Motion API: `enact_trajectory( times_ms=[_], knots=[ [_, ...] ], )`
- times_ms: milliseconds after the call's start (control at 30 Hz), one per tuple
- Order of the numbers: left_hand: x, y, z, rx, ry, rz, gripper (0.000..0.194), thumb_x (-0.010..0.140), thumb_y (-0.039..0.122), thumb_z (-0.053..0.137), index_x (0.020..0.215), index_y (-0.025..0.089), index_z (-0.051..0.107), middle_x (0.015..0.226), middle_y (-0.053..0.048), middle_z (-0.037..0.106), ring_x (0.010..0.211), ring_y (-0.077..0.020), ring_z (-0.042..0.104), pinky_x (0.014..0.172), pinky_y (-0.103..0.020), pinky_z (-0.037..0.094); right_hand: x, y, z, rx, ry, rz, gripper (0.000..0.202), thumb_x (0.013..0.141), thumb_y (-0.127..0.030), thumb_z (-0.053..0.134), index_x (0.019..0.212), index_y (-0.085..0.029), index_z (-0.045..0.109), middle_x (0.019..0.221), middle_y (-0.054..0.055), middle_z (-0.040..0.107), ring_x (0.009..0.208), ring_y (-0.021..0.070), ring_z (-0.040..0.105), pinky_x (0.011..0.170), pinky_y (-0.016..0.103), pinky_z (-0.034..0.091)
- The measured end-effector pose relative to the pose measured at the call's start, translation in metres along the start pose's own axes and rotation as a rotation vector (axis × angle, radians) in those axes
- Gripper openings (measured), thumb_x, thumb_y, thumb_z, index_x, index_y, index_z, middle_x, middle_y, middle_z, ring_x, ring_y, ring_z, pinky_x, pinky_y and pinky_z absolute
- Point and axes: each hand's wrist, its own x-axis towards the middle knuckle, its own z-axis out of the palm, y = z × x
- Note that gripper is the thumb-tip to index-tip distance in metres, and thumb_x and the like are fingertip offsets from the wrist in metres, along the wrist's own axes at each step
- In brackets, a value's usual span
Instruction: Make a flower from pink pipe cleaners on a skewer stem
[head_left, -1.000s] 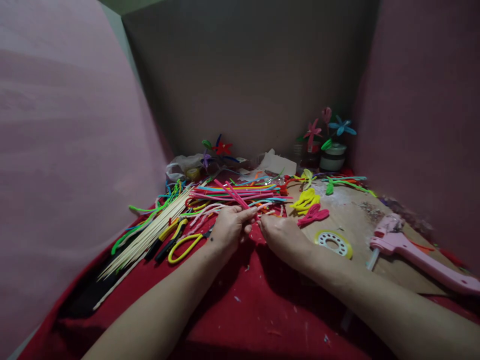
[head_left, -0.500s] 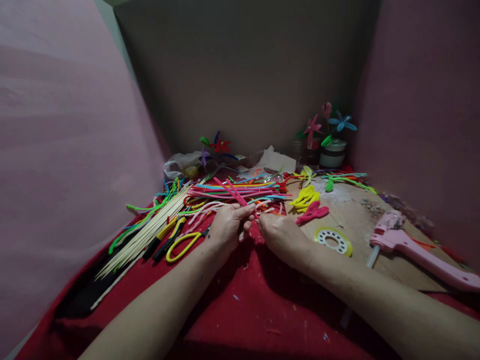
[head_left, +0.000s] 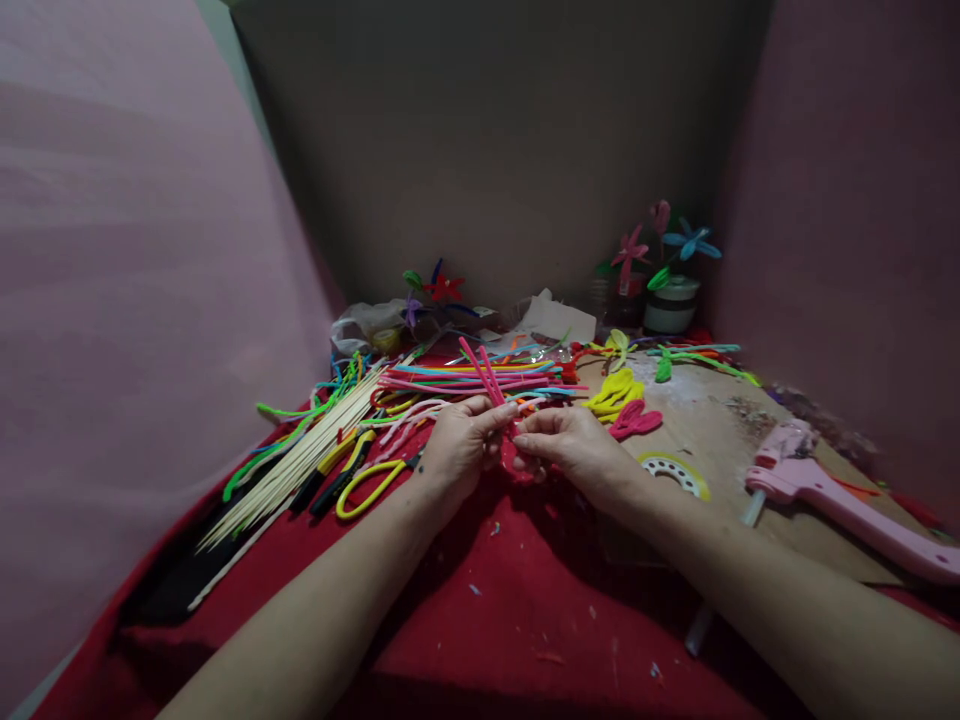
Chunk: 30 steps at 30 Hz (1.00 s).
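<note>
Two pink pipe cleaner ends [head_left: 486, 372] stick up side by side from between my hands. My left hand [head_left: 466, 440] pinches them near their lower part, thumb toward the right. Close beside it, my right hand [head_left: 564, 445] is closed, thumb and fingertips together at the lower part of the pink pipe cleaners. Part of the pink piece below the fingertips blends with the red cloth [head_left: 480, 600]. Behind my hands lies a pile of coloured pipe cleaners [head_left: 420, 380]. A looped pink piece [head_left: 637, 420] and a yellow bundle [head_left: 615, 395] rest beyond my right hand.
Wooden sticks [head_left: 300, 455], black-and-yellow pliers [head_left: 345, 470] and a yellow-handled tool [head_left: 367, 492] lie at the left. On the board [head_left: 690, 400] at the right are a tape roll [head_left: 694, 480] and a pink glue gun [head_left: 832, 480]. Pipe cleaner flowers [head_left: 690, 240] stand behind.
The pink ends have turned more upright. My right hand has rolled so that its thumb and fingers show, and it sits slightly farther right. The view has shifted a little.
</note>
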Motion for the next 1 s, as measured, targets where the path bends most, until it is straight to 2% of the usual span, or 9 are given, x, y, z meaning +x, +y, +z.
enact_trajectory(
  times_ms=[133,267,467,767,1000],
  knots=[
    [0.0012,-0.0017,-0.0015,-0.064,0.005,-0.009,0.026,0.060,0.027,0.073,0.066,0.014,0.051,0.048,0.006,0.046,0.034,-0.0021,0.036,0.034,-0.016,0.023,0.0010,0.0023,-0.0007,0.027,0.013,0.044,0.016,0.063,-0.025,0.063,0.055,-0.012,0.059,0.051,0.002,0.061,0.039,0.0062,0.044,0.042,0.021,0.035],
    [0.0027,-0.0030,-0.0007,-0.087,-0.006,-0.041,0.028,0.059,0.025,0.074,0.066,0.013,0.050,0.049,0.006,0.047,0.035,-0.0014,0.036,0.034,-0.015,0.024,0.0012,0.0037,-0.0009,0.079,0.015,0.048,0.015,0.064,-0.025,0.063,0.058,-0.011,0.062,0.052,0.004,0.061,0.042,0.0069,0.046,0.044,0.021,0.037],
    [0.0022,-0.0027,0.0013,-0.056,-0.031,-0.067,0.027,0.060,0.025,0.073,0.064,0.014,0.049,0.043,0.008,0.043,0.031,-0.0011,0.031,0.031,-0.015,0.019,0.0010,0.0069,-0.0003,0.165,0.007,0.056,0.013,0.065,-0.024,0.062,0.061,-0.011,0.060,0.053,0.004,0.062,0.042,0.0080,0.049,0.045,0.022,0.037],
    [0.0021,-0.0029,0.0016,-0.035,-0.065,-0.077,0.029,0.060,0.028,0.074,0.062,0.014,0.049,0.042,0.007,0.044,0.029,-0.0014,0.032,0.030,-0.016,0.017,-0.0001,0.0064,-0.0005,0.070,-0.023,0.018,0.015,0.068,-0.021,0.054,0.056,-0.013,0.057,0.050,0.002,0.061,0.039,0.0071,0.047,0.042,0.021,0.035],
    [0.0007,-0.0059,0.0010,0.060,-0.068,-0.045,0.028,0.066,0.035,0.069,0.065,0.014,0.050,0.042,0.007,0.043,0.031,-0.0030,0.033,0.031,-0.016,0.020,0.0006,0.0027,-0.0002,0.106,0.048,0.034,0.011,0.065,-0.017,0.054,0.054,-0.014,0.056,0.048,0.001,0.060,0.037,0.0076,0.045,0.040,0.021,0.036]
  ],
)
